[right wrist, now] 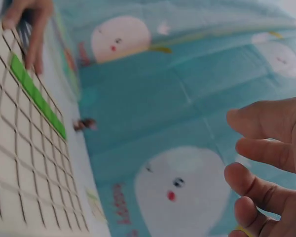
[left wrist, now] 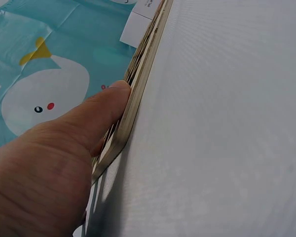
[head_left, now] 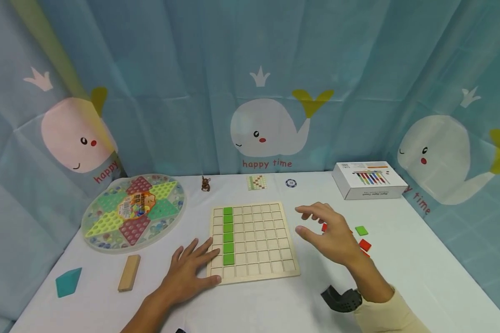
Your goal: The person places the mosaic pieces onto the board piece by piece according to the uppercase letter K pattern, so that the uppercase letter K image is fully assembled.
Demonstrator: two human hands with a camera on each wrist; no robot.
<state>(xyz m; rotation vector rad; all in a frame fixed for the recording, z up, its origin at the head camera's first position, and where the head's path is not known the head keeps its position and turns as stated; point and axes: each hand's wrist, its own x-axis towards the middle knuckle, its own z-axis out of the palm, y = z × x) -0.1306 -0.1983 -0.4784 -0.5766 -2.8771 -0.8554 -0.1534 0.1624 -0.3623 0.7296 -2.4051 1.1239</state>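
Note:
A wooden grid board point(head_left: 266, 249) lies on the white table, with several green square tiles point(head_left: 228, 237) in a line down one of its columns near the left side. My left hand point(head_left: 187, 273) rests at the board's left edge, fingers spread; in the left wrist view its thumb point(left wrist: 106, 106) touches the board's rim. Right of the board, my right hand point(head_left: 331, 236) hovers with relaxed, parted fingers and nothing between them. Beyond its wrist lie loose red tiles point(head_left: 365, 245) and a loose green tile point(head_left: 361, 230); the hand partly hides other red ones.
At left are a round Chinese checkers board point(head_left: 108, 203), a wooden block point(head_left: 129, 273) and a teal piece point(head_left: 68, 282). Along the back stand a small brown figurine point(head_left: 206, 184), a patterned card point(head_left: 256, 182), a round chip point(head_left: 290, 183) and a white box point(head_left: 368, 180). A whale-print curtain point(head_left: 171, 92) encloses the table.

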